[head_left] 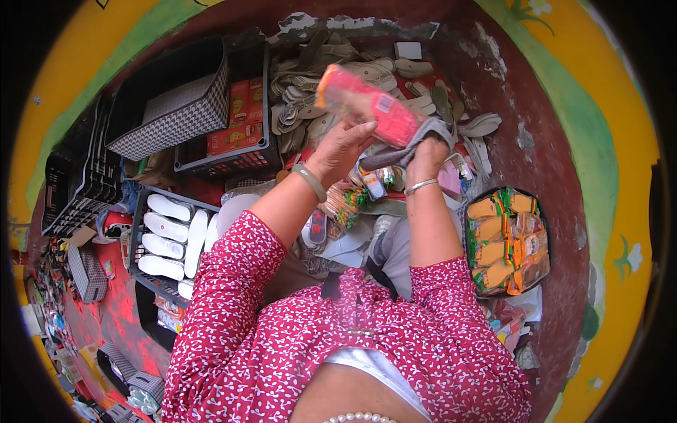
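Observation:
Above my lap, both hands are at a clear-wrapped red package (377, 109) with an orange end and a small white label. It is tilted and smeared by motion. The thumb of my left hand (344, 146) lies against the package's lower edge, fingers bent beneath it. My right hand (429, 154) is closed at the package's right end around a soft grey piece (400, 155), which covers most of its fingers; its exact kind is unclear. Below the hands lie bundled items with green and orange ends (345, 201) and a dark shoe-like item (315, 227).
White insoles (163, 227) fill a grey crate at left. Behind it, a houndstooth basket (173, 120) sits beside a black crate (226, 163) holding red boxes. Several pale soles (303, 95) are heaped ahead by the wall. A black basket (541, 243) of orange-wrapped insoles stands right.

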{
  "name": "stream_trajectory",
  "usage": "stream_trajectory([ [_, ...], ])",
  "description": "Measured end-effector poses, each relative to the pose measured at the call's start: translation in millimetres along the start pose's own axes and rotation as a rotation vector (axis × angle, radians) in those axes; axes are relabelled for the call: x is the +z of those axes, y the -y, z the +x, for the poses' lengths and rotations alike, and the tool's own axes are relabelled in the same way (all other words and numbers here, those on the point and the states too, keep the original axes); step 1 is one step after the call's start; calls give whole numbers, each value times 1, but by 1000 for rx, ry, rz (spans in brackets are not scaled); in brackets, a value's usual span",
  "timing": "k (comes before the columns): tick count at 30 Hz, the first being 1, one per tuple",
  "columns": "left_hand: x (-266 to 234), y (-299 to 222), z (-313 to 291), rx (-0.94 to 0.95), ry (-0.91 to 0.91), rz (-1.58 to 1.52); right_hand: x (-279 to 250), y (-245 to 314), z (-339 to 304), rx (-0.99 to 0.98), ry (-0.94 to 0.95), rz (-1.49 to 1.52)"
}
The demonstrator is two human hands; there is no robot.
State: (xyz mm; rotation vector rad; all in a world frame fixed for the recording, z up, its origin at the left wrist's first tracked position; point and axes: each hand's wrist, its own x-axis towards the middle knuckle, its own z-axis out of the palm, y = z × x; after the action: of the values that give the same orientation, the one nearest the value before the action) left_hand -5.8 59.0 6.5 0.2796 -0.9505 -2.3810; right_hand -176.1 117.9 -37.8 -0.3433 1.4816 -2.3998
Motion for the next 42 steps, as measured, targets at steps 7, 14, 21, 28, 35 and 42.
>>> stream_trajectory([
  [7,-8,3,4,53,-272,-211,3,-10,-4,-271,197,-376],
  [14,-7,2,4,140,-336,-208,18,0,-12,-192,107,-148],
  [21,-8,-1,4,166,-293,-149,28,14,-23,-103,54,-16],
  [28,-4,-5,1,169,-320,-116,31,23,-26,-50,38,26],
  [35,-48,-60,-4,416,-457,-162,4,84,0,377,-42,97],
  [42,-45,-64,-6,266,-293,67,-16,71,15,350,545,75],
])
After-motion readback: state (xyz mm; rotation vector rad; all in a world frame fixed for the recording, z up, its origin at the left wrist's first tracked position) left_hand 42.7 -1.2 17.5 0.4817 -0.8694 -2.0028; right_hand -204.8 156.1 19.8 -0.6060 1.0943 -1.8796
